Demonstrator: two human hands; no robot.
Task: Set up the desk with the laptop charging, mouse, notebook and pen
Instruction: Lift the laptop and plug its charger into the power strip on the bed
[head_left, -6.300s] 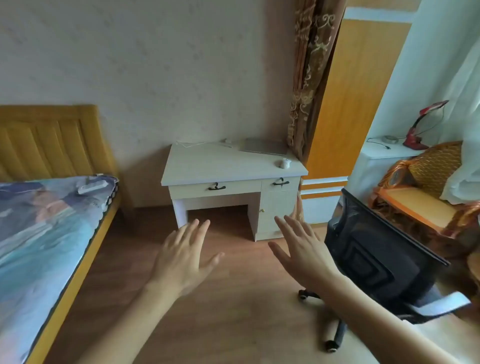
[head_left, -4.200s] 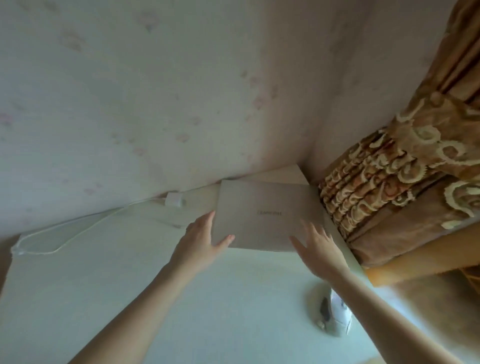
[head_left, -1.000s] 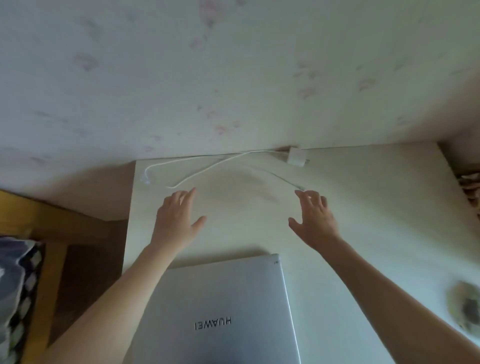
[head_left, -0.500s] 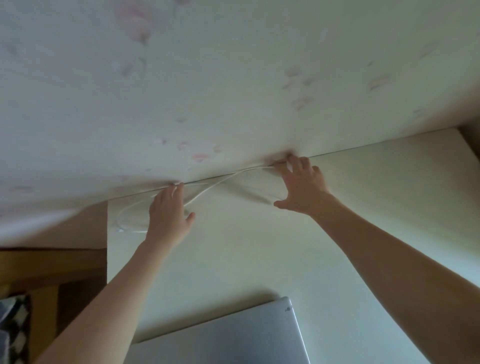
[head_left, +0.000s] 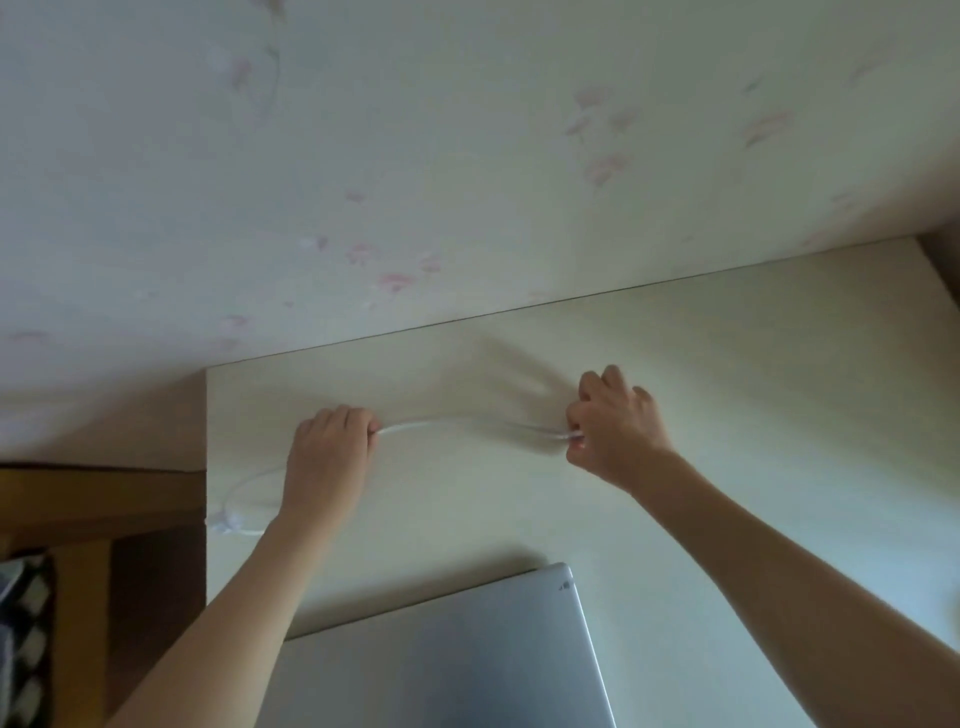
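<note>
A closed silver laptop (head_left: 441, 660) lies at the near edge of the white desk (head_left: 779, 415). Above it, a thin white charger cable (head_left: 421, 427) spans between my two hands. My left hand (head_left: 327, 457) is closed around the cable near the desk's left side; the cable loops out behind it toward the desk's left edge. My right hand (head_left: 613, 431) is closed around the cable's other part, with a white piece showing at the fingers; the charger block is hidden in that fist or out of sight. Mouse, notebook and pen are not visible.
A wall with faint pink floral wallpaper (head_left: 467, 156) runs directly behind the desk. Left of the desk stands a yellow wooden bed frame (head_left: 93, 514) with patterned bedding at the far lower left.
Both hands have pulled back from the wall edge toward me, now clenched on the cable and holding it off the desk's back edge. The view has dropped slightly, showing more of the laptop.
</note>
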